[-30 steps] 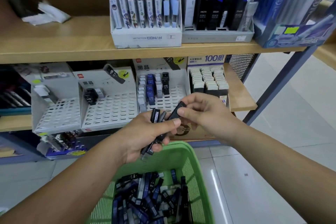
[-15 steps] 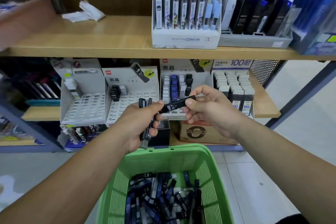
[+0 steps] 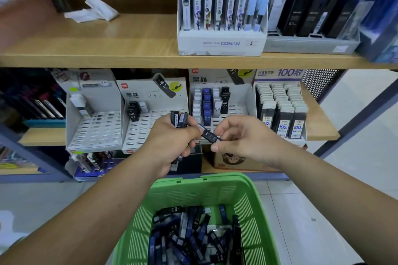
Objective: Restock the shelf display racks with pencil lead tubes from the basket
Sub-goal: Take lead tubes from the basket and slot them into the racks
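- While the left hand (image 3: 170, 140) grips a bundle (image 3: 179, 119), the right hand (image 3: 243, 137) pinches one tube (image 3: 210, 135) by its end; that end, raised a moment ago, now tips down.
- Racks (image 3: 150, 129) just behind show bare slots; slotting likely follows.
- Basket (image 3: 206, 180) below holds loose tubes.

The scene is taken in from a single wide-angle camera worn on the head, directed forward and downward. The left hand (image 3: 170, 137) and right hand (image 3: 243, 137) are framed close to the lens at mid-picture. The green basket (image 3: 204, 178) is seen from directly above and cut by the lower edge. The display racks (image 3: 140, 133) are faced squarely at near range, and the upper shelf (image 3: 129, 34) is looked at from slightly above.
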The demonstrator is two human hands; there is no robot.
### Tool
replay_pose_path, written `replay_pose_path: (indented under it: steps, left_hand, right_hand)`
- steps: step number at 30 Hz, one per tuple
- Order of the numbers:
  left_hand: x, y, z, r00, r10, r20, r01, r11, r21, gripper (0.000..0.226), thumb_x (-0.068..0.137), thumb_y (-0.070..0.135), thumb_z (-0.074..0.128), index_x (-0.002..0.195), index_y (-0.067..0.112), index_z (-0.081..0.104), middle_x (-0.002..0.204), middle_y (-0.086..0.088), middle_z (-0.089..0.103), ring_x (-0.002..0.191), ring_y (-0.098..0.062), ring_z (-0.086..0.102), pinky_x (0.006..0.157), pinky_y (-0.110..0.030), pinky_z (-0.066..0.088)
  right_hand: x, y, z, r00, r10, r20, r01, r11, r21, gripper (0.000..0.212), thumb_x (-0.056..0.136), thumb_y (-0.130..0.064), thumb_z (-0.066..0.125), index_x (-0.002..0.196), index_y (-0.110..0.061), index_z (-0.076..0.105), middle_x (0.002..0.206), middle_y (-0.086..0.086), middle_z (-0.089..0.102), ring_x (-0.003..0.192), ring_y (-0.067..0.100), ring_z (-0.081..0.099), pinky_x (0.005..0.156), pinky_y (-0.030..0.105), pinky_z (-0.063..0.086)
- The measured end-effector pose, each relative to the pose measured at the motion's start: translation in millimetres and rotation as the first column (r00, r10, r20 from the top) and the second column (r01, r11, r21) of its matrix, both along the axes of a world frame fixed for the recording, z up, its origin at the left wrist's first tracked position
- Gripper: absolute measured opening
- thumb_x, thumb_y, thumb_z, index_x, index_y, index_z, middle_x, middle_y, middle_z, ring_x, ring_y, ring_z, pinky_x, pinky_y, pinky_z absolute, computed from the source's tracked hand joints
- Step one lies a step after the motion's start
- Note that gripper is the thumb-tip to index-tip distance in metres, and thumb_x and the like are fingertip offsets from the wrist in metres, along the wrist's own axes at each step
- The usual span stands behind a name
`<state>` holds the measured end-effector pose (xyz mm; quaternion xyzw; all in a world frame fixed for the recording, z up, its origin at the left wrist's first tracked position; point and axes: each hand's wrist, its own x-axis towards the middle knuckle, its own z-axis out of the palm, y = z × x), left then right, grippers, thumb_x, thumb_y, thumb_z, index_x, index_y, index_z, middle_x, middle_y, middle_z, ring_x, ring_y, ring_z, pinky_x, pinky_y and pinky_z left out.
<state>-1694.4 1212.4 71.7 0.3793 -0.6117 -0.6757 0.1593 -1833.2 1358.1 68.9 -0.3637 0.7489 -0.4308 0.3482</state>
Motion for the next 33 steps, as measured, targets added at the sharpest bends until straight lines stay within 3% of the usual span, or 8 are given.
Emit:
replay_pose_path:
  steps: [6, 11, 14, 17, 24, 27, 30, 33]
  left_hand:
    - [-9.2, 7.4, 1.6, 1.000, -0.025, 0.000, 0.025, 0.996, -0.085, 0.014, 0.089, 0.007, 0.078, 0.093, 0.012, 0.066, 0.068, -0.008, 0.061, 0.053, -0.015, 0.053, 0.044, -0.026, 0.039]
    - [-17.6, 10.5, 4.9, 0.999, -0.036, -0.004, 0.036, 0.999, 0.034, 0.021, 0.099, 0.020, 0.069, 0.115, 0.007, 0.065, 0.080, -0.013, 0.076, 0.058, -0.019, 0.061, 0.046, -0.028, 0.044]
    - [-21.3, 15.0, 7.2, 1.000, 0.015, -0.009, -0.012, 0.964, 0.264, 0.030, 0.104, 0.026, 0.063, 0.114, -0.002, 0.064, 0.080, -0.019, 0.076, 0.060, -0.022, 0.071, 0.050, -0.029, 0.057]
    - [-25.3, 18.0, 9.6, 0.997, 0.068, -0.035, -0.045, 0.898, 0.437, 0.036, 0.105, 0.028, 0.060, 0.119, -0.005, 0.062, 0.073, -0.018, 0.073, 0.058, -0.026, 0.072, 0.051, -0.033, 0.060]
    - [-24.5, 13.0, 8.0, 0.998, -0.006, -0.056, 0.032, 0.878, 0.477, 0.037, 0.108, 0.038, 0.050, 0.123, 0.006, 0.060, 0.088, -0.013, 0.078, 0.078, -0.029, 0.079, 0.059, -0.044, 0.065]
    - [-22.8, 8.0, 4.1, 0.999, 0.010, -0.031, 0.005, 0.886, 0.463, 0.035, 0.107, 0.037, 0.054, 0.121, 0.007, 0.063, 0.084, -0.011, 0.075, 0.065, -0.024, 0.074, 0.053, -0.036, 0.060]
    - [-20.5, 3.0, -1.5, 0.999, 0.029, -0.030, -0.012, 0.889, 0.458, 0.029, 0.104, 0.033, 0.061, 0.118, 0.008, 0.065, 0.077, -0.006, 0.067, 0.054, -0.019, 0.058, 0.048, -0.029, 0.050]
    - [-20.1, 1.3, -1.4, 0.997, 0.023, -0.069, 0.014, 0.869, 0.494, 0.020, 0.103, 0.021, 0.064, 0.118, 0.008, 0.064, 0.079, -0.007, 0.064, 0.056, -0.018, 0.053, 0.047, -0.028, 0.046]
  right_hand:
    - [-3.8, -11.4, -5.1, 0.938, 0.000, -0.347, -0.010, 1.000, -0.028, 0.011, 0.081, -0.024, 0.086, 0.082, -0.020, 0.077, 0.069, -0.011, 0.067, 0.057, -0.003, 0.057, 0.058, 0.014, 0.043]
    - [-28.4, -8.6, -22.4, 0.969, -0.184, -0.164, 0.173, 0.982, -0.076, 0.014, 0.094, -0.011, 0.072, 0.080, -0.010, 0.070, 0.069, -0.006, 0.065, 0.057, 0.005, 0.057, 0.061, 0.032, 0.055]
    - [-44.3, -16.6, -21.0, 0.908, -0.405, 0.105, 0.418, 0.894, -0.161, 0.008, 0.096, -0.005, 0.070, 0.092, -0.011, 0.068, 0.088, 0.008, 0.071, 0.069, 0.018, 0.072, 0.071, 0.036, 0.063]
    - [-60.7, -32.2, -22.1, 0.856, -0.482, 0.185, 0.512, 0.838, -0.189, 0.012, 0.097, -0.004, 0.068, 0.093, -0.014, 0.063, 0.092, 0.010, 0.068, 0.078, 0.027, 0.075, 0.078, 0.042, 0.064]
    - [-76.6, -52.4, -47.5, 0.892, -0.448, -0.061, 0.436, 0.889, -0.142, 0.024, 0.098, -0.002, 0.064, 0.078, -0.013, 0.060, 0.080, 0.011, 0.067, 0.081, 0.033, 0.075, 0.081, 0.051, 0.063]
    - [-81.6, -56.9, -55.4, 0.901, -0.394, -0.182, 0.382, 0.919, -0.102, 0.029, 0.096, -0.003, 0.064, 0.072, -0.019, 0.060, 0.076, 0.010, 0.066, 0.080, 0.037, 0.073, 0.079, 0.053, 0.062]
    - [-84.2, -60.3, -58.8, 0.894, -0.273, -0.355, 0.295, 0.956, 0.006, 0.030, 0.096, -0.005, 0.064, 0.070, -0.020, 0.061, 0.072, -0.001, 0.063, 0.075, 0.023, 0.063, 0.064, 0.021, 0.054]
    - [-83.0, -63.7, -56.4, 0.849, -0.293, -0.439, 0.347, 0.937, 0.045, 0.020, 0.095, -0.011, 0.069, 0.078, -0.017, 0.060, 0.082, 0.008, 0.063, 0.080, 0.020, 0.056, 0.061, 0.020, 0.039]
